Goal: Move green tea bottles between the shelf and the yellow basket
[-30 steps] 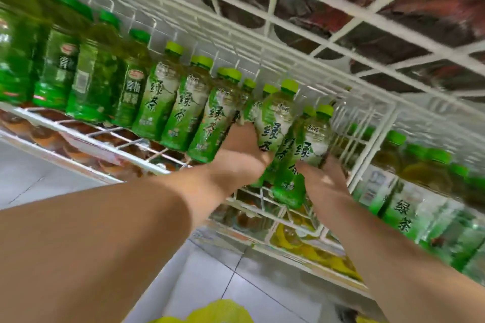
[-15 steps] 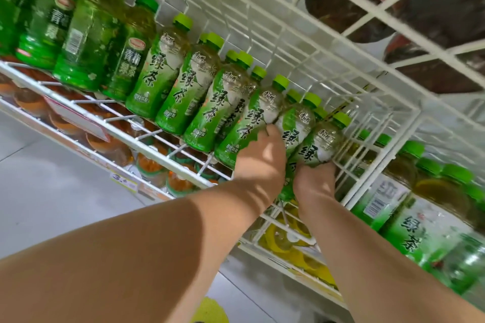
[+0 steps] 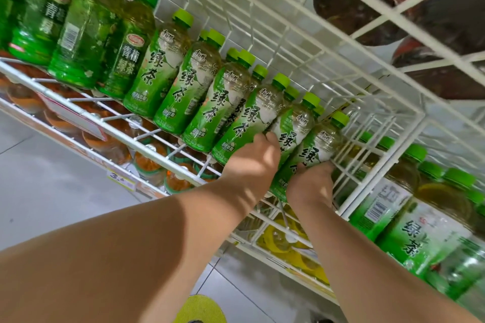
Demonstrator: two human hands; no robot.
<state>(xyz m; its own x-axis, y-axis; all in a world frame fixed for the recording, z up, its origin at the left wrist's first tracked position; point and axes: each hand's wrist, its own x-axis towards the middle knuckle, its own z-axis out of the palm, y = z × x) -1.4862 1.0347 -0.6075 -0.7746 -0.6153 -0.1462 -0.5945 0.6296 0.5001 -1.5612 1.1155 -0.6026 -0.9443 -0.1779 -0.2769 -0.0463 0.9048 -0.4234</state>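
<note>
A row of green tea bottles with light green caps stands on the white wire shelf (image 3: 147,136). My left hand (image 3: 252,165) is wrapped around the lower part of one green tea bottle (image 3: 291,131) near the row's right end. Beside it, my right hand (image 3: 311,183) grips the last green tea bottle (image 3: 319,144), next to the wire divider. Both bottles stand on the shelf, touching their neighbours. A sliver of the yellow basket (image 3: 200,309) shows at the bottom edge, between my forearms.
Darker green plum tea bottles (image 3: 78,34) fill the shelf's left part. Larger green tea bottles (image 3: 420,231) stand right of the wire divider (image 3: 372,173). Orange and yellow drinks sit on the shelf below (image 3: 286,244). A wire shelf with dark bottles (image 3: 367,8) hangs overhead. Grey floor tiles lie below.
Both hands have pushed their bottles deeper into the row's right end and now sit closer together. The view has shifted so the shelf appears further right and lower.
</note>
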